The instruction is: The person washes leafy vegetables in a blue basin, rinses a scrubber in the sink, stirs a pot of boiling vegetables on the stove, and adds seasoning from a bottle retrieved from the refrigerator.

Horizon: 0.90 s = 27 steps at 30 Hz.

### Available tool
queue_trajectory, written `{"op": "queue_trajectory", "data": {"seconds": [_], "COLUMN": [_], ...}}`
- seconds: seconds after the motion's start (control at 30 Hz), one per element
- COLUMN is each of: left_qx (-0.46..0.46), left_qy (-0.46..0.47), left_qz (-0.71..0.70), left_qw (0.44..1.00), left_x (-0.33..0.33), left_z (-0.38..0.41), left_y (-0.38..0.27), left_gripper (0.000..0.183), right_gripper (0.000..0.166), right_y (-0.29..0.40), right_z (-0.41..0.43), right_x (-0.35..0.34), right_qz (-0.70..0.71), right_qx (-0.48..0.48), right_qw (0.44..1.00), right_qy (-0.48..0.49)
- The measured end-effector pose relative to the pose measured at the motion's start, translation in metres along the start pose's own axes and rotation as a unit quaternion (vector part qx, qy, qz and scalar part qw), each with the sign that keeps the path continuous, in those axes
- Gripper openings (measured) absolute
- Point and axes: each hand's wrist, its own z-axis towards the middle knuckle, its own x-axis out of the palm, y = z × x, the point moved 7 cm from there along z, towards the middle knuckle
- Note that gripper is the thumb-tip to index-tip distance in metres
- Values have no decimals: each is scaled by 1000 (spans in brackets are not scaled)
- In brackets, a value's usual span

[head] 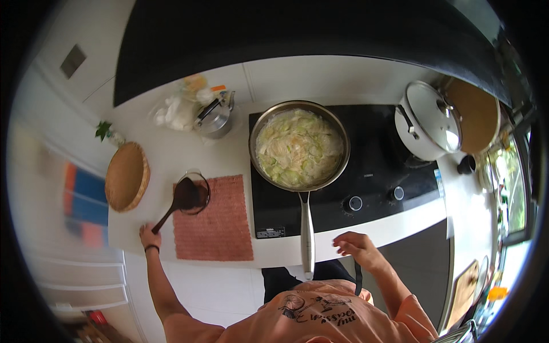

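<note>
At the counter's left end is my left hand (150, 237), right at the handle tip of a dark wooden ladle (187, 195). Whether its fingers grip that handle is unclear. The ladle's bowl rests in or over a clear glass bowl (207, 201), which overlaps a woven red placemat (214, 236). My right hand (355, 248) is empty near the counter's front edge, its fingers loosely bent and apart. To its left, the steel handle (307, 240) of a frying pan (346, 150) points toward me. Thin noodles and pale green vegetable slices (300, 148) fill the pan in cloudy liquid.
The pan sits on a black cooktop (369, 176) with two knobs. A white lidded pot (424, 124) stands at its right. A woven basket (127, 178), a metal kettle (215, 120) and plastic bags (178, 113) are at left. A dark range hood (300, 30) hangs above.
</note>
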Motion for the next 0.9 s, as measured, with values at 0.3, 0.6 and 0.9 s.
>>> {"op": "queue_trajectory", "data": {"seconds": [0.3,0.6,0.9], "left_qx": [181,436,517], "left_qy": [-94,-228,-210], "left_qz": [-33,98,192], "left_qw": [978,865,807], "left_x": [-125,-319,-373], "left_z": [-42,-66,-81], "left_y": [-83,-269,-379], "left_gripper": [19,38,48], "right_gripper": [31,23,18], "right_y": [-5,-4,-10], "right_z": [15,23,24], "right_x": [70,90,82], "right_qz": [162,206,244], "right_qx": [65,43,27], "right_qw": [972,968,963], "right_qy": [-157,-136,-114]}}
